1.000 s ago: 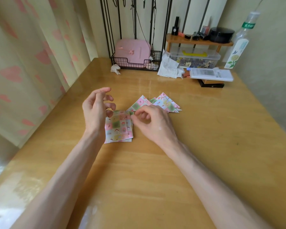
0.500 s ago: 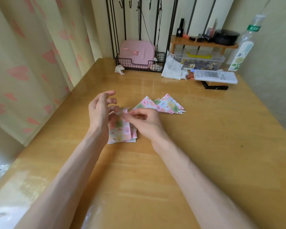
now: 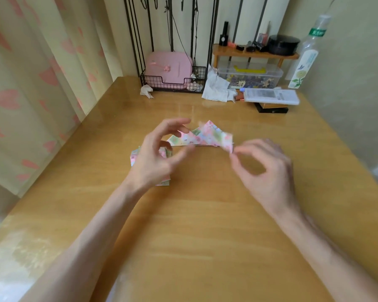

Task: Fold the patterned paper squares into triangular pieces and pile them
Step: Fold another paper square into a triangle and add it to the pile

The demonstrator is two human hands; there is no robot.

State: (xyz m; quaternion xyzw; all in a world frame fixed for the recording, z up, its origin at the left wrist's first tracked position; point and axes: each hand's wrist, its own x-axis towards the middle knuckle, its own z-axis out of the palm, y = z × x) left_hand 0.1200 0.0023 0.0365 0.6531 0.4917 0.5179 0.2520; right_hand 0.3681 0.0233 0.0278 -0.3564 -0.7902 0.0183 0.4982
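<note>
Right hand (image 3: 264, 168) pinches one paper square (image 3: 226, 141) by its corner, left hand (image 3: 155, 158) spread and empty; that loose grip could drop it onto the folded triangles (image 3: 196, 136).

Soft, even daylight fills the scene, brightest at the lower left, where a pale washed-out glare spreads over the glossy bench (image 3: 205, 225). A fainter sheen streaks the bench's far end below the wire rack (image 3: 175, 83). Shadows are weak and diffuse. Motion blur smears the right hand (image 3: 264, 171) and the patterned paper (image 3: 207, 136) at its fingertips; the left hand (image 3: 155, 158) is softer too. The wide lens bows the curtain (image 3: 31, 83) and the bench edges outward.
</note>
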